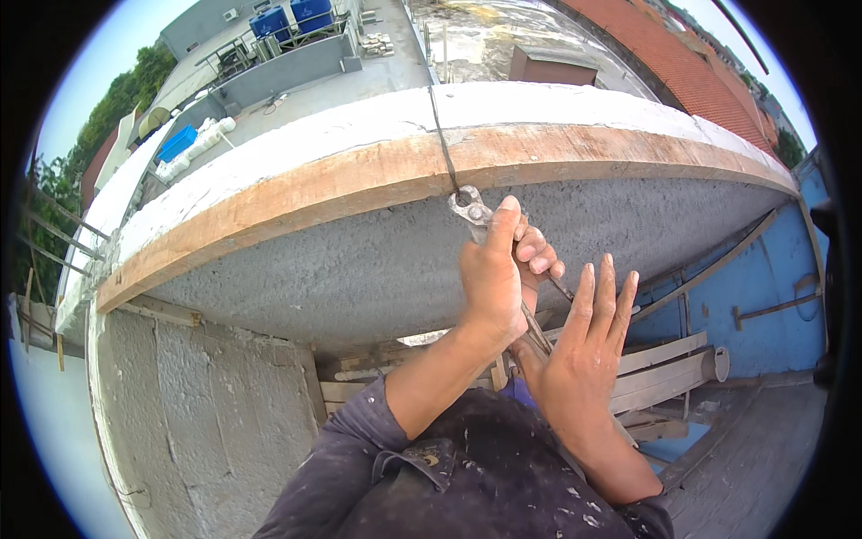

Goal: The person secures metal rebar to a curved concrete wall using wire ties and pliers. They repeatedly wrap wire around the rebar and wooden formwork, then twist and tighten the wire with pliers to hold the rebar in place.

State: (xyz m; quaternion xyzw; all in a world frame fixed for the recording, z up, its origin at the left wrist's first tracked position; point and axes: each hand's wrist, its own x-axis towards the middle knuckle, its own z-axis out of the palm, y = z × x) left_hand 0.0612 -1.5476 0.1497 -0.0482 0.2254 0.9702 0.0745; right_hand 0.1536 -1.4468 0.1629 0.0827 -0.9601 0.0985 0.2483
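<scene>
My left hand (498,274) is wrapped around the handles of a pair of metal pincers (473,212), close below their head. The pincers' jaws are at the lower end of a dark tie wire (443,135). That wire runs down over the white wall top and across the face of a wooden board (359,181). Whether the jaws grip the wire is too small to tell. Beside the lower ends of the handles, my right hand (579,368) has its fingers stretched upward; its thumb side is by one handle, and I cannot tell if it touches.
The board follows the top of a rough grey plastered wall (341,256). Below on the right lie several wooden planks (660,377) near a blue panel (772,296). Steel rods (67,229) stick out at the left. Beyond the wall are rooftops with blue tanks (310,13).
</scene>
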